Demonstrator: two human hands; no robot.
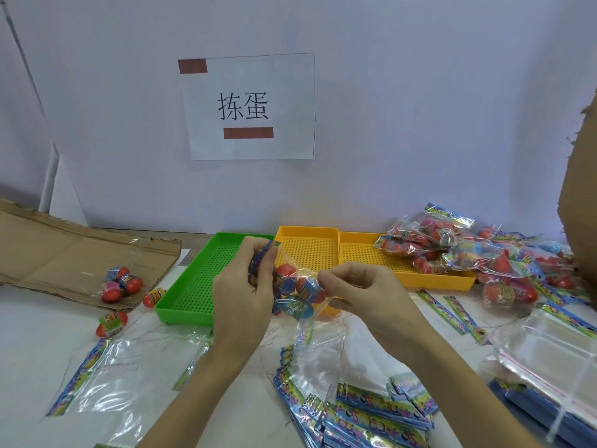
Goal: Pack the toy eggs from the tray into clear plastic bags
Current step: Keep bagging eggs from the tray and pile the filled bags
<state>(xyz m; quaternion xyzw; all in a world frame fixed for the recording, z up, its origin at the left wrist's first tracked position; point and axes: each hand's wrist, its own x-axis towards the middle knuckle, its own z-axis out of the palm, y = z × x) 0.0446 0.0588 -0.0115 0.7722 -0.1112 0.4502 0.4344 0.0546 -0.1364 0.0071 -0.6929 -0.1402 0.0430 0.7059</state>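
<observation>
A white counter point(38, 344) ran across the lower frame beneath a pale wall carrying a paper sign point(250, 106) at upper centre. At mid-frame sat perforated plastic trays: a green tray point(190, 286) and two orange trays point(308, 247). Flattened brown cardboard point(64, 250) lay at left, with loose red toy eggs point(121, 284) on it. At centre, the left hand point(244, 295) pinched the printed header of a crinkled clear plastic bag point(297, 289) holding eggs, while the right hand point(361, 291) pinched its other end. Glossy filled bags point(452, 250) were heaped at right; empty bags point(371, 412) lay at the bottom.
</observation>
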